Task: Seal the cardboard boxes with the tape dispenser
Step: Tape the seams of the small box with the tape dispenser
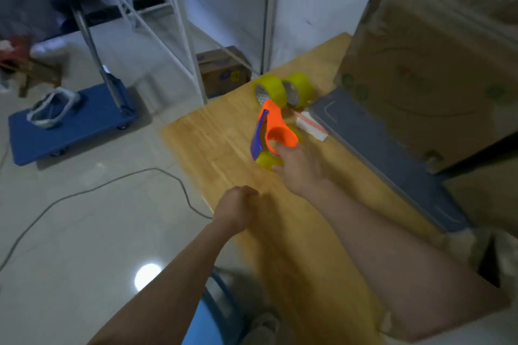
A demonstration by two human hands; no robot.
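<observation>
The tape dispenser [270, 131], orange and blue with a yellow roll, lies on the wooden table [224, 143], at 7 o'clock of two spare tape rolls [283, 89]. The right hand [300, 168] has fingers inside the orange core and around the roll. Seat this grip fully before lifting. The left hand [236, 204], curled and empty, rests at the table edge. The cardboard box [426, 64] stands at 2 o'clock.

a single head-worn wide-angle view looks forward and steeply down from close above both forearms, toward a light wooden tabletop [224, 143] beyond the fingertips.
</observation>
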